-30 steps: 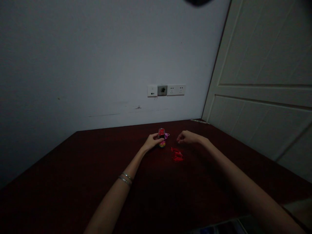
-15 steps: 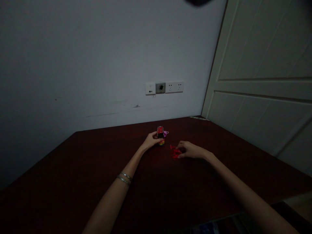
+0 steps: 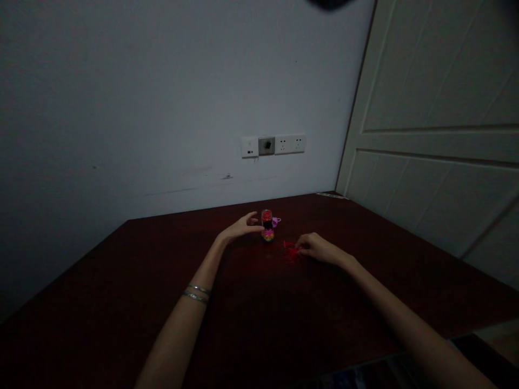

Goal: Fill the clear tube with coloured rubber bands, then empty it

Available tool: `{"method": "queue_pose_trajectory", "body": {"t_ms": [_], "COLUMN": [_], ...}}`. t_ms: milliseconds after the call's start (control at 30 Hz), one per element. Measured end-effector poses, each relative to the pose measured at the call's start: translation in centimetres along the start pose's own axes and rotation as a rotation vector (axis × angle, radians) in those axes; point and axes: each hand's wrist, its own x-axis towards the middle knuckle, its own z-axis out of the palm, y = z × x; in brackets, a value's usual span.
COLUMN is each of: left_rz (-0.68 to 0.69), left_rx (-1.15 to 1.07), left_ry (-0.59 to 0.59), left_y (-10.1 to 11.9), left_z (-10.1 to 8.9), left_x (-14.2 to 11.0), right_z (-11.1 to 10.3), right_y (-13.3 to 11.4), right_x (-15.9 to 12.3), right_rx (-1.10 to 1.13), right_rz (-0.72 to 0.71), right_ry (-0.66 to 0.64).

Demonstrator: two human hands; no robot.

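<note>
A small clear jar (image 3: 266,226) stands upright on the dark red table, with red contents at the top, a dark band at its middle and multicoloured bits at the bottom. Beside it, on the left, my left hand (image 3: 242,227) is open, its thumb and fingers apart and the thumb tip close to the jar. A loose pile of thin red pieces (image 3: 290,253) lies in front of the jar, to its right; their kind is too small to tell. At the pile's right edge, my right hand (image 3: 317,247) has its fingertips pinched together; what lies between them is hidden.
Behind the jar is a small purple item with a loop (image 3: 276,221). Wall sockets (image 3: 290,143) sit above the table's back edge. A pale panelled door (image 3: 438,183) borders the table on the right. A flat strip (image 3: 332,195) lies at the far right corner.
My left hand has let go of the jar and drawn back left, its fingers spreading. The jar stays upright in place. My right hand's fingers have closed together at the red pile.
</note>
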Motion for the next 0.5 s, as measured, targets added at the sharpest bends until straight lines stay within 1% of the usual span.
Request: {"method": "queue_pose_trajectory", "body": {"t_ms": [100, 167, 200, 267, 333, 400, 433, 467, 500], "left_rz": [-0.055, -0.072, -0.073, -0.063, -0.004, 0.114, 0.18, 0.244, 0.304], "left_rx": [0.123, 0.18, 0.189, 0.186, 0.186, 0.205, 0.213, 0.225, 0.236], "left_ry": [0.031, 0.086, 0.143, 0.295, 0.443, 0.534, 0.538, 0.513, 0.463], "left_y": [1.1, 1.8, 2.1, 2.9, 3.8, 4.8, 5.3, 5.8, 6.2], "left_z": [-1.4, -2.2, -2.4, -2.5, -2.0, -0.9, -0.1, 0.7, 1.6], "left_x": [-0.6, -0.7, -0.7, -0.5, -0.3, -0.3, -0.4, -0.5, -0.7], "right_z": [0.0, -0.1, -0.2, -0.4, -0.7, -1.1, -1.4, -1.6, -1.9], "right_y": [0.0, 0.0, 0.0, 0.0, 0.0, -0.1, -0.3, -0.5, -0.7], "right_x": [0.0, 0.1, 0.1, 0.2, 0.5, 1.0, 1.3, 1.6, 1.9], "right_rx": [0.013, 0.03, 0.044, 0.081, 0.131, 0.197, 0.237, 0.279, 0.318], "right_rz": [-0.011, -0.014, -0.017, -0.022, -0.02, -0.007, 0.003, 0.011, 0.019], "right_ry": [0.014, 0.025, 0.034, 0.048, 0.064, 0.091, 0.112, 0.136, 0.163]}}
